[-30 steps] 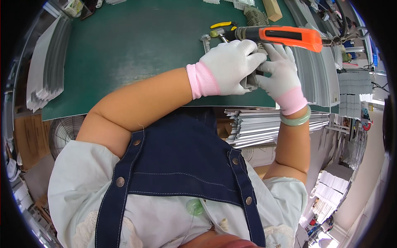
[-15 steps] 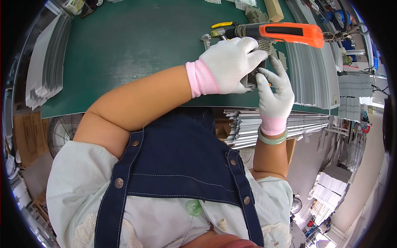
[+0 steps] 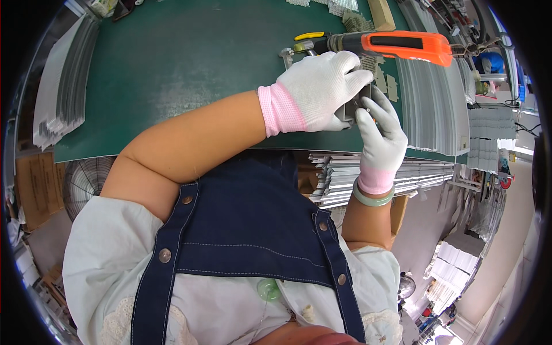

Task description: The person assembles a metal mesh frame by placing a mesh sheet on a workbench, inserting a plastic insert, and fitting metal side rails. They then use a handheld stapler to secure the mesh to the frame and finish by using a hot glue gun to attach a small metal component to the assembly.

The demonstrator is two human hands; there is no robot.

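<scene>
My left hand (image 3: 325, 92), in a white knit glove with a pink cuff, is closed around a short grey metal channel piece (image 3: 348, 110) above the bench. Much of that piece is hidden by the glove. At its right-hand end is my right hand (image 3: 384, 135), also gloved, with thumb and fingers curled toward each other. Something tiny, perhaps a screw, shows at those fingertips, too small to name surely. Just beyond my left hand hangs an orange and black power screwdriver (image 3: 408, 47), touched by neither hand as far as I can see.
The green bench top (image 3: 172, 75) carries yellow-handled pliers (image 3: 310, 35), a wooden block (image 3: 381, 14) and small flat grey parts (image 3: 386, 86). Long metal strips (image 3: 434, 103) are stacked at right, grey panels (image 3: 63, 80) at left. More metal profiles (image 3: 345, 178) lie below the bench edge.
My right hand has shifted slightly down and left, its index finger drawn lower beside the metal piece. My left hand keeps its hold in nearly the same place.
</scene>
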